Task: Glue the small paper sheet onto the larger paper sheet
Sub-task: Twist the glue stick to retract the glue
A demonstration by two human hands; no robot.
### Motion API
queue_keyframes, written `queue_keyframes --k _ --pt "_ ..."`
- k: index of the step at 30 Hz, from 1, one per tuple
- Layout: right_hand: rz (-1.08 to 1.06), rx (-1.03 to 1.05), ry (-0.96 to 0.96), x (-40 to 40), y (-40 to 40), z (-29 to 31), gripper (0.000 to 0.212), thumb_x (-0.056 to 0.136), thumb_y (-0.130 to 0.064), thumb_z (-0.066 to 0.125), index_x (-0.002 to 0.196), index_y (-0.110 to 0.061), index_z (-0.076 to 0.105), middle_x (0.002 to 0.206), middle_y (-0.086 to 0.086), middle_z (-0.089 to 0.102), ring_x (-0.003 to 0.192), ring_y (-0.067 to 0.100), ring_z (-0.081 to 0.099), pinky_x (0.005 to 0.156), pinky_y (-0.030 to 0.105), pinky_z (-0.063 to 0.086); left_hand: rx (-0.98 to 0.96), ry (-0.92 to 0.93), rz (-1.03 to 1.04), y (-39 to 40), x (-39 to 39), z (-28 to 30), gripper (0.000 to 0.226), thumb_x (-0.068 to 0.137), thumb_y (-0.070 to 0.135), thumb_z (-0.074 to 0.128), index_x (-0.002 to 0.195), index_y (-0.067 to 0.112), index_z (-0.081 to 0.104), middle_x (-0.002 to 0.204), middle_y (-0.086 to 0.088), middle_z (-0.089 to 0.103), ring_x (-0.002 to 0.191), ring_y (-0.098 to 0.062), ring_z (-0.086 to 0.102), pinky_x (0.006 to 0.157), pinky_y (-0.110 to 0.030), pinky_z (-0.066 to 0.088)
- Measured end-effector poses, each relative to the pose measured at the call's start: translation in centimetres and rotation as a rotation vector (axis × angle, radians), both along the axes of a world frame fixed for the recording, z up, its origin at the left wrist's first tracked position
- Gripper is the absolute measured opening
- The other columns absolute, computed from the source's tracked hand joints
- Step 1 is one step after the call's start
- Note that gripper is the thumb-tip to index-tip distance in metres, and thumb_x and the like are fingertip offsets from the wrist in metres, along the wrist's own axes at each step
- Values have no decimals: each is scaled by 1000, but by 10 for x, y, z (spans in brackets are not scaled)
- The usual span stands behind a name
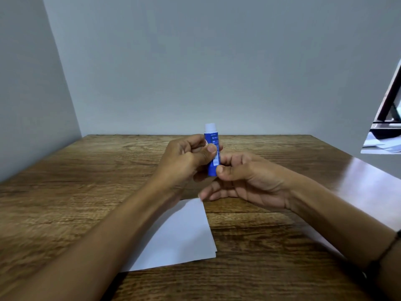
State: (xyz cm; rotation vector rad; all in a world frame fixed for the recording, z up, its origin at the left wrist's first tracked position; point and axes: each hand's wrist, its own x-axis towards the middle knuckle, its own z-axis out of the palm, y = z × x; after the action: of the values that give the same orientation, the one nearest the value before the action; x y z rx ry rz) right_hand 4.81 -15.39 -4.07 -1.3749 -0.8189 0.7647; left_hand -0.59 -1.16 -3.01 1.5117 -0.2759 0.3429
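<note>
A blue glue stick [212, 148] with a white top is held upright above the middle of the wooden table [86, 170]. My left hand [184, 161] grips its upper body with thumb and fingers. My right hand [245, 179] pinches its lower end. A white paper sheet [180, 235] lies flat on the table below my hands, partly covered by my left forearm. I cannot make out a separate small sheet.
Grey walls stand close on the left and behind the table. At the far right a dark framed object [388, 109] leans over some white papers [382, 146]. The table's right edge runs diagonally under my right forearm.
</note>
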Motion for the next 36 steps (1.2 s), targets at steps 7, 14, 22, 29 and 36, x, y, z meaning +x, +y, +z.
queue_keyframes --k 7,14,22,29,36 --pt "-125 -3 -27 -3 3 -1 19 66 -13 67 84 -10 63 79 13 66 66 18 68 66 25 57 9 -11 11 0 1 -1 13 85 4 53 79 8 64 53 5 64 47 -11 53 42 -16 43" --pt "19 -2 39 0 -2 2 19 83 -11 55 100 -11 65 95 11 71 84 23 70 79 29 55 17 17 10 -1 1 -2 13 86 6 53 81 8 64 52 3 60 40 -6 43 37 -16 30" --pt "-186 10 4 -5 5 -2 25 61 -11 72 83 -11 59 65 4 66 58 17 66 61 30 58 48 -24 24 2 5 -4 10 83 7 56 83 7 66 64 3 68 64 -21 61 57 -21 51" --pt "23 43 106 -3 2 2 21 82 -9 56 103 -7 57 91 10 70 78 25 71 77 35 57 -5 20 -4 0 4 -3 11 85 6 53 83 7 64 52 7 65 41 -2 52 38 -10 37" --pt "-122 -3 39 -5 2 0 27 65 -11 68 90 -3 61 74 8 68 63 18 68 64 31 59 41 -15 30 0 6 -3 11 84 7 55 86 1 64 70 -8 63 61 -22 53 50 -20 44"
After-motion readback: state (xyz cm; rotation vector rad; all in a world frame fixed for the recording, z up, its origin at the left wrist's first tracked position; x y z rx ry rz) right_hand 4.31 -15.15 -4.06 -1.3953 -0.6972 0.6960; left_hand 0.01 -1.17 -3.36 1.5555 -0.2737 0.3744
